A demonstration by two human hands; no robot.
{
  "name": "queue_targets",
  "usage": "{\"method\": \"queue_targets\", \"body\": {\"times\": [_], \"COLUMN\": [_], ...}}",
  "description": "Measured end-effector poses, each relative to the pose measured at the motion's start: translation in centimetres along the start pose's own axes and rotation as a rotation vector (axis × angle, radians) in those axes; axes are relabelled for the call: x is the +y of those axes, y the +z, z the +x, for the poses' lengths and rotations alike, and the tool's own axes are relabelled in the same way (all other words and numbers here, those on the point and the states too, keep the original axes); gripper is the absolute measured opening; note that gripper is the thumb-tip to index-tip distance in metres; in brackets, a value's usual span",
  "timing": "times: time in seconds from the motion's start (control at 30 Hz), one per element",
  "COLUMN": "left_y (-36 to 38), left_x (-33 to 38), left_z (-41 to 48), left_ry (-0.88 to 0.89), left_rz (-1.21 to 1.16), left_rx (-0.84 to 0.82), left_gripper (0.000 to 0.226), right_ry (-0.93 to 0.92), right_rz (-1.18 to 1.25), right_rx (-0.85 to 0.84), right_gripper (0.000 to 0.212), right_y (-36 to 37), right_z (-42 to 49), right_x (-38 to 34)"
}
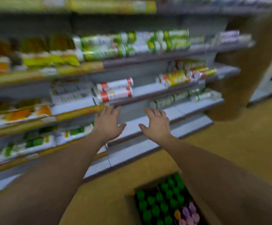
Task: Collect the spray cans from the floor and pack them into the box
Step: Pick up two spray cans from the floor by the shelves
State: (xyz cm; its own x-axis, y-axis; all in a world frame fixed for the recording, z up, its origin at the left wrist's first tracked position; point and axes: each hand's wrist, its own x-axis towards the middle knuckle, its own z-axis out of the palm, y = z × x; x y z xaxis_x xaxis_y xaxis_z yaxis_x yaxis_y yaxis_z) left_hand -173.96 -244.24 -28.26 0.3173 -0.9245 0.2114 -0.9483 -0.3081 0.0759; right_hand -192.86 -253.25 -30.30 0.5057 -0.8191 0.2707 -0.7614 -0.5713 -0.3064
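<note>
Presently left hand and right hand spread wide, empty. Spray cans in box: judged rigid, light, slick; grasp around body.

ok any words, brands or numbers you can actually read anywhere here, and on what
Nothing is readable; the whole frame is motion-blurred.
red-and-white rolls: printed band, too blurred.
green-and-white packs: labels too blurred.
yellow shelf-edge strip: any print too blurred.
spray cans in the box: only caps show, no text visible.
</note>
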Motion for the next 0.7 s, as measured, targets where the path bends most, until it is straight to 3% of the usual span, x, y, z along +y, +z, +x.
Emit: {"method": "queue_targets", "body": {"times": [0.17,0.37,0.7], "left_y": [-12.8,-23.5,-33.6], "left_x": [-11.2,-26.3,-48.2], "left_z": [-2.6,-11.8,-34.8], "left_ry": [-0.097,-0.23,-0.662], "left_rz": [0.008,0.093,0.303], "left_rx": [0.242,0.361,0.426], "left_gripper": [0.083,0.084,0.087], "right_ry": [-0.252,-0.45,-0.807], "right_rz": [-0.025,0.027,0.17], "right_rx": [0.132,0.208,0.097], "right_gripper": [0.077,0.081,0.083], "right_y": [-5.8,-7.3,-3.7], "right_z": [2.4,2.4,-4.2], "right_x": [-15.8,-36.4,-65.3]}}
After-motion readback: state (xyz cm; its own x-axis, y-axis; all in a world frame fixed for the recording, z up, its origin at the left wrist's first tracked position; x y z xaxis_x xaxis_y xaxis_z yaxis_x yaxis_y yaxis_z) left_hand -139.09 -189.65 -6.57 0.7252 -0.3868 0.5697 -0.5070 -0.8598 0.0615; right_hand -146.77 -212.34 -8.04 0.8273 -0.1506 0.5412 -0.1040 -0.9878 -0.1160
